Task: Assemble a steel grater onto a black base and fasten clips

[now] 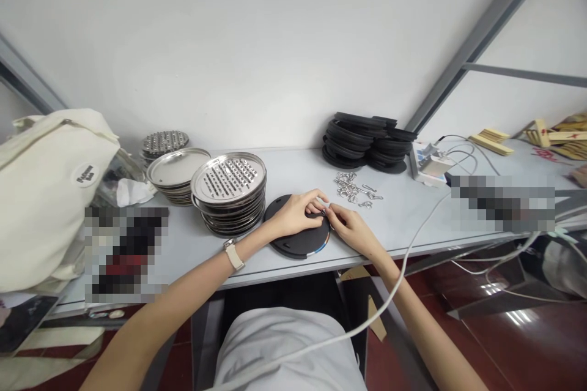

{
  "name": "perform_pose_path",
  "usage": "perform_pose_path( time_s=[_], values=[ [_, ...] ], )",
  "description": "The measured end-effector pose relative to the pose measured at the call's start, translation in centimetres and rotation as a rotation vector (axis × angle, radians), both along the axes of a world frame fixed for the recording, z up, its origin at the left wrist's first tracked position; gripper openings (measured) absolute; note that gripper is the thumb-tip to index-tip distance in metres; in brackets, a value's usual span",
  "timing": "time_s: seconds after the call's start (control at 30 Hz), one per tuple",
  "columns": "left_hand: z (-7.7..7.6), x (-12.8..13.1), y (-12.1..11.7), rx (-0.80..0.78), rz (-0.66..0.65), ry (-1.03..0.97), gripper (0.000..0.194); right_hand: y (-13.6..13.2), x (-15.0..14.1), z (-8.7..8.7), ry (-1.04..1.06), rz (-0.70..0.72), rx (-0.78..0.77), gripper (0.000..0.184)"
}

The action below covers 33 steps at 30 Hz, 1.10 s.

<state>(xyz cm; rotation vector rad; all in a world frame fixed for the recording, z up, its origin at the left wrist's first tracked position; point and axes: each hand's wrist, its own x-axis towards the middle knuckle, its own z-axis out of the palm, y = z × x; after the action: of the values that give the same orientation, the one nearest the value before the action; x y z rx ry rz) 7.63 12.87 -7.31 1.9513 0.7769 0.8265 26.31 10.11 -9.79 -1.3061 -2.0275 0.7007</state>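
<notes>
A black round disc [293, 245] lies flat at the table's front edge, with a short coloured strip along its near right rim. Over its far right part bends my left hand [300, 213], its fingertips curled in at the rim; what they hold is hidden. At the same spot my right hand [351, 229] pinches with thumb and forefinger, meeting the left fingertips. Something small there is too covered to name. Beyond my right hand is a loose pile of small silver metal clasps [348, 188]. Left of the disc stands a stack of round metal grater plates [229, 180].
Smooth metal discs [177, 167] and more grater plates [165, 141] are stacked farther left. Stacks of black discs [353, 140] stand against the wall. A power strip [428, 164] sits at right, and its white cable [403, 262] crosses before my right arm. A cream bag [50, 195] fills the left end.
</notes>
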Motion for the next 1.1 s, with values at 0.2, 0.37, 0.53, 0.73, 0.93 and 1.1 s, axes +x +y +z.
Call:
perform_pose_path(
  time_s=[0.2,0.37,0.53,0.73,0.93,1.1],
  values=[
    [0.12,-0.15,-0.04,0.018,-0.015,-0.005,0.035,0.2,0.1,-0.26,0.002,0.005,-0.002,0.033],
    [0.03,-0.16,-0.01,0.014,-0.007,0.01,0.035,0.05,0.04,-0.03,0.004,0.004,0.005,0.032],
    [-0.01,-0.15,-0.01,0.032,-0.013,0.012,0.034,-0.03,-0.05,0.09,0.008,0.0,0.0,0.032],
    [0.16,-0.1,-0.1,0.016,-0.01,0.002,0.034,0.08,0.04,-0.08,0.029,-0.004,-0.027,0.034],
    [0.12,-0.1,-0.04,0.012,-0.013,-0.005,0.033,0.22,0.2,-0.2,0.02,0.004,-0.039,0.033],
    [0.04,-0.07,-0.04,0.004,-0.02,-0.008,0.034,0.21,0.24,-0.18,0.021,0.006,-0.034,0.033]
  ],
)
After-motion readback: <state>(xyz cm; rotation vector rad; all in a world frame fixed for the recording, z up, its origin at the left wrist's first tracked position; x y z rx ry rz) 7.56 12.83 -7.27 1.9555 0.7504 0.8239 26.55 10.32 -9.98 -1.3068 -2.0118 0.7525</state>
